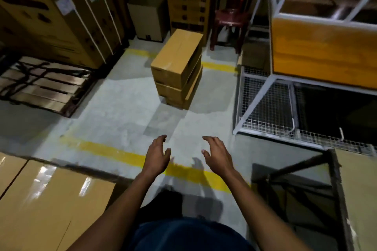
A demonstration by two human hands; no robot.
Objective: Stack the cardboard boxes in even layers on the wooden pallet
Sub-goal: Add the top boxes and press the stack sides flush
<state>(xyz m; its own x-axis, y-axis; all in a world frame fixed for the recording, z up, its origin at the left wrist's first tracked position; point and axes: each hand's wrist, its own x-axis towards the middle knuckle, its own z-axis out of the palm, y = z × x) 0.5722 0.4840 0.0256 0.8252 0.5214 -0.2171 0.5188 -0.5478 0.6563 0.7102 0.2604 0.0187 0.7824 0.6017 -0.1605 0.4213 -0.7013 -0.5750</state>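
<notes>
Dim overall, lit from above onto the pale floor (126, 96). Glare streaks across the glossy carton (51, 195) lower left. Soft, blurred, bowed toward the edges.

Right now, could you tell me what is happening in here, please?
A person stands on the concrete floor with both hands out in front, left hand and right hand open and holding nothing. A small stack of boxes sits on the floor ahead, untouched. A wooden pallet lies to the left.
</notes>
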